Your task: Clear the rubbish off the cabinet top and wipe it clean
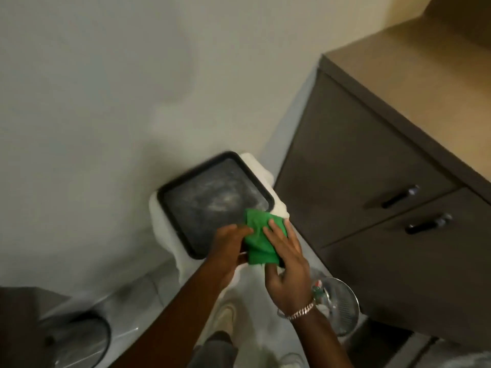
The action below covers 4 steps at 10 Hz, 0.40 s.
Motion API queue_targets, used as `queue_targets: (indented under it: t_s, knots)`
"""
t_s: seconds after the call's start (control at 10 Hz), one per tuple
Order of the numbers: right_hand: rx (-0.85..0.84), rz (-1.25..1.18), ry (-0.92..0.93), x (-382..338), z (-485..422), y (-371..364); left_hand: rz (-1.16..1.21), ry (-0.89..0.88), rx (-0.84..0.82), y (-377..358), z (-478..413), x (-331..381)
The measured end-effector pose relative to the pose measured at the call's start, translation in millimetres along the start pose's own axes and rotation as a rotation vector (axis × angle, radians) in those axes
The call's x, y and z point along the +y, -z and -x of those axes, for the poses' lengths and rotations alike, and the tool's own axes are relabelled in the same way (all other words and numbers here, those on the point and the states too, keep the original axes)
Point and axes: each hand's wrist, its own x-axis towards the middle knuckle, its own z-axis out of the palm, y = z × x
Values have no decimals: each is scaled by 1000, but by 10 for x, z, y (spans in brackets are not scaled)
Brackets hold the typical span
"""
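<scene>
Both my hands hold a folded green cloth (259,236) over the near right corner of a rubbish bin (212,203). The bin has a black rim, a dusty grey lid and a white liner hanging over its sides. My left hand (229,245) grips the cloth's left edge from below. My right hand (285,258) lies flat on top of the cloth, with a chain bracelet at the wrist. The brown cabinet top (430,83) runs along the right, higher than the bin and apart from my hands.
The dark cabinet front (358,176) has two drawers with black handles (400,196). A clear plastic bottle and a round mesh object (337,301) lie on the floor by the cabinet's foot. A dark round object (77,338) sits bottom left. The white wall is behind the bin.
</scene>
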Motion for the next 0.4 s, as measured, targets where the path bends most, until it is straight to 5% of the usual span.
queue_targets:
  t_s: [0.2, 0.4]
  knots:
    - [90, -425, -549, -485, -952, -553, 43, -123, 150, 536, -59, 624]
    - [-67, -86, -581, -546, -1138, -696, -579, -306, 437, 485, -175, 690]
